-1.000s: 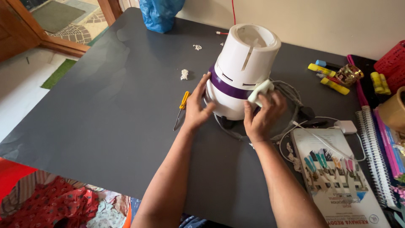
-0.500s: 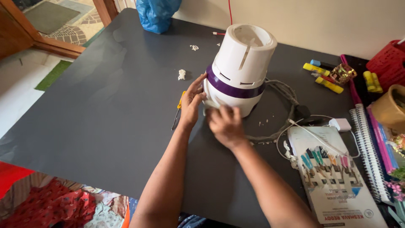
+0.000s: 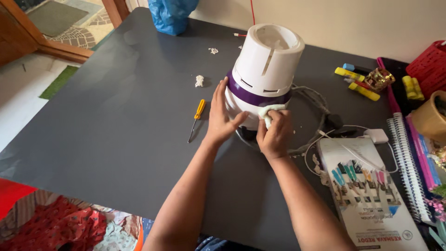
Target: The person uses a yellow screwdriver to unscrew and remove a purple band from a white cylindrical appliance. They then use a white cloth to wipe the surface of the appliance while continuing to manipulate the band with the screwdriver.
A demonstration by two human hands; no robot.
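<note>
a: dark grey bench [image 3: 116,121]; where is the unit?

b: white mixer base [image 3: 262,79] stands toward the far edge. left hand [image 3: 220,116] lies open, bracing its side. right hand [image 3: 274,132] is clenched on a pale cloth [image 3: 269,110]. press lightly along the purple band [image 3: 253,95]; keep the brace firm.

1. We are in a home, at a dark grey table [image 3: 107,139] pushed against a plain cream wall [image 3: 353,23].
2. We see a wooden door frame [image 3: 51,46] opening onto patterned floor tiles and a green mat [image 3: 58,81].
3. We find household clutter at the table's right edge: spiral notebooks [image 3: 409,162], highlighter pens [image 3: 355,81], a red basket [image 3: 432,60].
4. We notice patterned red cloth [image 3: 51,227] below the near edge.
</note>
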